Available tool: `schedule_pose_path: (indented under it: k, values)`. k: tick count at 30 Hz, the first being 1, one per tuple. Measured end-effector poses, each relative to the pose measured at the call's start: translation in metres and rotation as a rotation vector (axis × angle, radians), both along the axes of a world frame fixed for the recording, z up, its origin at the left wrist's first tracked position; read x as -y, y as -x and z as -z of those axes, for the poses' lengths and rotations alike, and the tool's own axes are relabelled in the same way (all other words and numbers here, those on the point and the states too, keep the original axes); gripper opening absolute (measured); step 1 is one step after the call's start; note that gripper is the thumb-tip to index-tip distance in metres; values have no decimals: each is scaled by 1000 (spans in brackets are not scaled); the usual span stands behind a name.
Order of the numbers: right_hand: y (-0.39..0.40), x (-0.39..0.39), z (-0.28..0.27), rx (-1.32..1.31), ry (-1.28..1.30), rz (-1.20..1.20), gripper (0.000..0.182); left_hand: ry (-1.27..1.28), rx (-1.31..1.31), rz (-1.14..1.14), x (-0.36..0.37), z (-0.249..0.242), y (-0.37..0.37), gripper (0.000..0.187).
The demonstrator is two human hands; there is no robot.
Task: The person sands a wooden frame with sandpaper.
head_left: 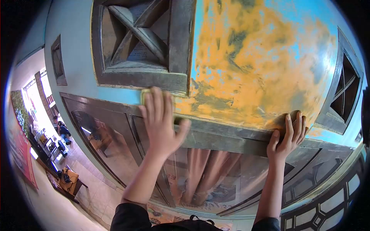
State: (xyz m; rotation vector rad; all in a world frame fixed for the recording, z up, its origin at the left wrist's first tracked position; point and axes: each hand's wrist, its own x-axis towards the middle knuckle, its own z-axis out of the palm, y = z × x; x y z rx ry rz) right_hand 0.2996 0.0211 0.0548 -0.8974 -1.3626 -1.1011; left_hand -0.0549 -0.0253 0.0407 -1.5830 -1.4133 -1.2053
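Note:
My left hand point(161, 125) presses a yellowish, sponge-like pad point(145, 96) against the wall, just under the wooden frame of a vent point(142, 79). Most of the pad is hidden beneath the fingers, and the hand is slightly blurred. To the right, my right hand point(287, 136) rests with fingers stretched against the bottom of the patchy orange and blue wall point(266, 73), at the wooden beam point(227, 134). Nothing shows in that hand. Dark smudges and blue patches mark the orange surface.
Below the beam are glass panes point(216, 173) with a pinkish curtain behind. A second crossed vent point(343, 92) is at the right. Far left, a chair point(68, 181) with dark items on it stands on the tiled floor, and a person point(62, 130) sits farther back.

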Motion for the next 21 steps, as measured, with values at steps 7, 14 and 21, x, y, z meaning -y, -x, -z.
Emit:
schedule_pose_path:
  k: [7,14,21]
  values:
    - [-3,0,4,-12,5,-47,41,93,-115,49,11,10,-48,83]
    - [-7,3,10,-12,56,-61,42,33,-115,36,-1,6,-64,72]
    - [-24,19,10,56,170,-234,41,38,-738,321,7,-23,-119,44]
